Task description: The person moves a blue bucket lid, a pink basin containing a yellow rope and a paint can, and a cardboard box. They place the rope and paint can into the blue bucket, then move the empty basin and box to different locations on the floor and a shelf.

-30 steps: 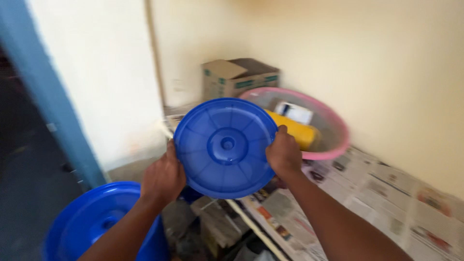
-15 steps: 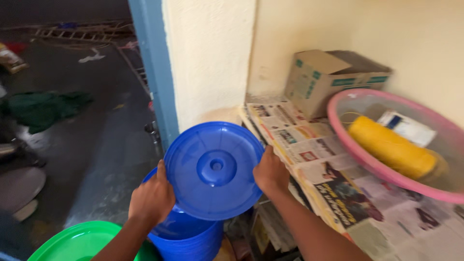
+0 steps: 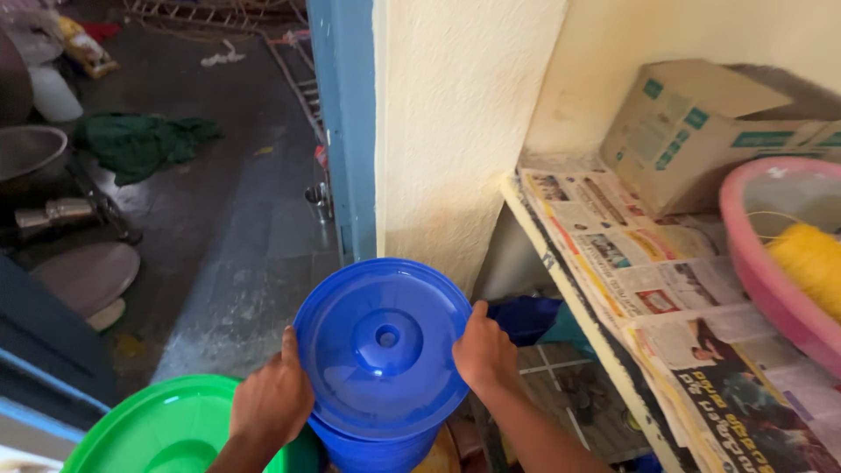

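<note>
Both hands are clasped on the rim of a round blue lid [image 3: 383, 346]: the left hand [image 3: 272, 403] is curled around its lower left edge, and the right hand [image 3: 484, 352] is pressed against its right edge with the thumb laid over the rim. The lid is seated on a blue bucket [image 3: 372, 451], of which only a strip of wall is seen beneath it. A green lid [image 3: 166, 429] is seen just beside the bucket, at the lower left.

The floor [image 3: 236, 236] is dark, worn and dusty, and a green cloth [image 3: 140, 140] is left crumpled on it, well apart from the bucket. Behind the bucket a cream wall corner [image 3: 455, 131] is met by a blue door frame [image 3: 346, 114]. To the right, a shelf is covered with newspaper [image 3: 648, 280]; a cardboard box [image 3: 692, 131] is set at its back, and a pink basin [image 3: 771, 271] holding something yellow is placed near the box.
</note>
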